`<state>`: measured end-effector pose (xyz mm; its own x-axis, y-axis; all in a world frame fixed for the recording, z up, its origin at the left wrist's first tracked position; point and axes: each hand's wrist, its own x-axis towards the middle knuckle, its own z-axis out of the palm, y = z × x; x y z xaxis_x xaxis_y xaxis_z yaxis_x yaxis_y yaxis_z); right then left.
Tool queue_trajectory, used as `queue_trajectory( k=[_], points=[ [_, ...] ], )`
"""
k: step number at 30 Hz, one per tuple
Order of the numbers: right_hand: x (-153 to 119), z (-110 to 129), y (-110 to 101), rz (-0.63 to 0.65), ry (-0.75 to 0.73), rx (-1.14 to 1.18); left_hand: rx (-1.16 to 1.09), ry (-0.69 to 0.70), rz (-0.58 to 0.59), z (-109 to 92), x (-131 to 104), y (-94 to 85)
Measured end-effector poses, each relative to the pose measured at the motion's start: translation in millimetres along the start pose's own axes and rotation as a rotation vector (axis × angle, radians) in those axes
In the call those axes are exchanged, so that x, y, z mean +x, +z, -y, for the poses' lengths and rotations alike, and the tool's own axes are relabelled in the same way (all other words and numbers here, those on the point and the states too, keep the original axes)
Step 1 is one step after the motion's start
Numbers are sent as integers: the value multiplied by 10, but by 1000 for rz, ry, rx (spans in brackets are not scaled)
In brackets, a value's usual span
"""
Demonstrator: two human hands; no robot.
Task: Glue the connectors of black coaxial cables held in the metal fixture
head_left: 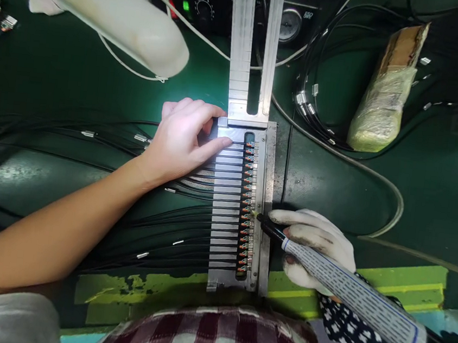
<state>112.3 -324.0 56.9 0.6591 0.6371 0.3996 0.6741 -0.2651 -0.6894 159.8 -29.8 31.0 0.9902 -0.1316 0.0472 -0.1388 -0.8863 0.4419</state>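
A flat metal cable fixture (265, 197) lies in front of me, with a row of thin black cables (228, 197) laid side by side across its slotted plate. Small connector ends (247, 202) with orange and blue bits line up along its right part. My left hand (185, 139), bare, grips the fixture's upper left corner, thumb on the plate by the top cable and forefinger at the upper edge. In a white glove, my right hand (319, 246) holds a dispensing syringe (335, 286) with a black front end and printed label. Its tip is at the connectors near mid-row.
A slotted metal arm (242, 47) stands at the fixture's far end, before a black dispenser unit (205, 8) with dial and gauge. A white lamp-like piece (146, 26) hangs upper left. Coiled cables (302, 100) and a plastic-wrapped block (383, 106) lie to the right.
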Motion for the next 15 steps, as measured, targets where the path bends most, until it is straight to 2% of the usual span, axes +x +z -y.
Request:
queue_trajectory(
  k=[15],
  points=[
    [-33, 5, -8, -3, -12, 11, -8, -18, -4, 14, -9, 11]
  ],
)
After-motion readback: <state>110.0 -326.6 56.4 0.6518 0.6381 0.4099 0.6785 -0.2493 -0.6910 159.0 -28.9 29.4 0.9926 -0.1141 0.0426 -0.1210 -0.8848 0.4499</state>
